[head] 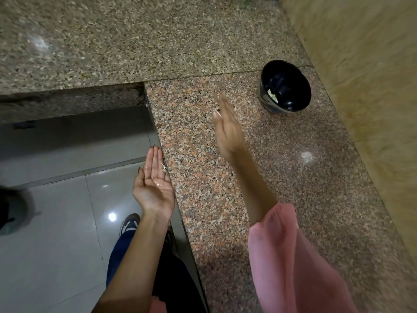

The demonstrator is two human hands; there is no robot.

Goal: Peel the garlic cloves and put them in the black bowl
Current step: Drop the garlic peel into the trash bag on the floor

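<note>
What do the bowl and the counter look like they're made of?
Bowl: glossy black, probably glazed ceramic or melamine; its inside shows soft reflections. Counter: polished granite by its look, with pink-grey speckles and a bright lamp glare.

Bowl (285, 86): on the tabletop (259, 177), far right, near the wall (365, 75).
Bowl contents: small pieces (273, 95) lie inside, at its left.
Right hand (228, 127): above the tabletop, left of and nearer than the bowl, apart from it.
Left hand (153, 184): palm up, at the tabletop's left edge, over the floor (56, 222).
Shoe (129, 222): on the floor, below the left hand.
</note>
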